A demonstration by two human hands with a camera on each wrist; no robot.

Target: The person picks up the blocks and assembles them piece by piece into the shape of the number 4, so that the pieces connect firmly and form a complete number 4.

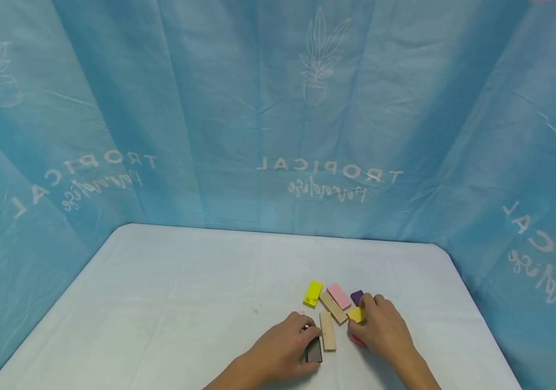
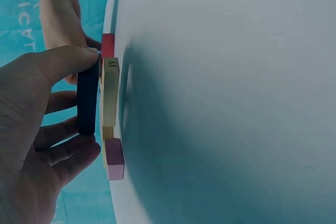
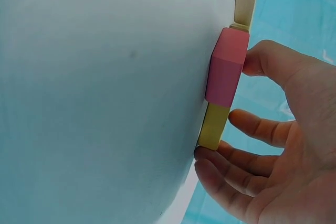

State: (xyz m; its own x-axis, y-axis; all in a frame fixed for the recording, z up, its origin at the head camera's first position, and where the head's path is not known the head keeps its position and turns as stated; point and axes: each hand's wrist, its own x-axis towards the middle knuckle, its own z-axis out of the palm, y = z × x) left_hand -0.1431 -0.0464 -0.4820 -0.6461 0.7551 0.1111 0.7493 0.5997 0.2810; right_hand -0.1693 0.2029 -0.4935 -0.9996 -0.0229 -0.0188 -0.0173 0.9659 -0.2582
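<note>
Soft light brightens the white rectangular tabletop (image 1: 185,292) in the head view; darker bands shade the folded blue fabric curtain (image 1: 219,81) at upper right. The left wrist view is dimmer, bluish — a broad, soft-edged shadow spreads from centre to bottom. The right wrist view — paler above — turns teal lower down.
</note>
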